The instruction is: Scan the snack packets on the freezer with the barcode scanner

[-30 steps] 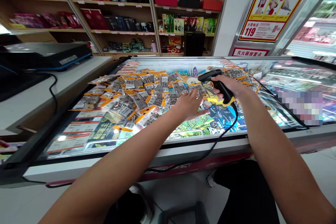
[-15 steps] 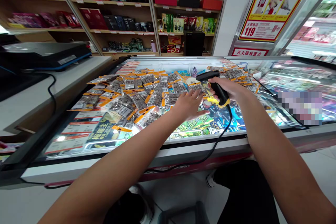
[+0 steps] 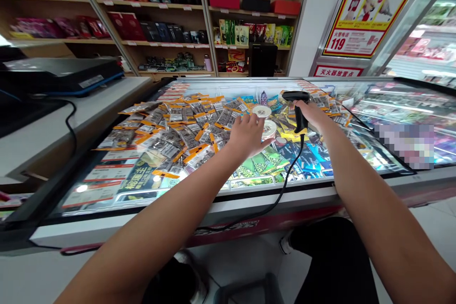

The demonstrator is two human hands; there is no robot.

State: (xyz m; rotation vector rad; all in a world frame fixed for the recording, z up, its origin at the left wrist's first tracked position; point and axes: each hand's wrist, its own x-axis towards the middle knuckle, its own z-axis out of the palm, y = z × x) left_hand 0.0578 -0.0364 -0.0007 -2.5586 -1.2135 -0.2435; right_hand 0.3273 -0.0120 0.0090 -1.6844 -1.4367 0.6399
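Note:
My right hand is wrapped round the handle of a black barcode scanner with a yellow base, and its black cable hangs down over the freezer's front edge. The scanner is upright, head at the top. My left hand lies palm down with fingers apart, at the right end of a heap of small clear packets with orange edges. Whether its fingertips touch a packet, I cannot tell. A smaller group of similar packets lies behind my right hand. All rest on the freezer's glass top.
Round white tubs and green and blue bags show through the glass. A grey counter carries a black device at left. Stocked shelves stand behind, beside a fire-safety poster.
My left hand has moved a little left, with packets by its fingers shifting left and the white tubs now uncovered. My right hand has moved right, turning the scanner more upright.

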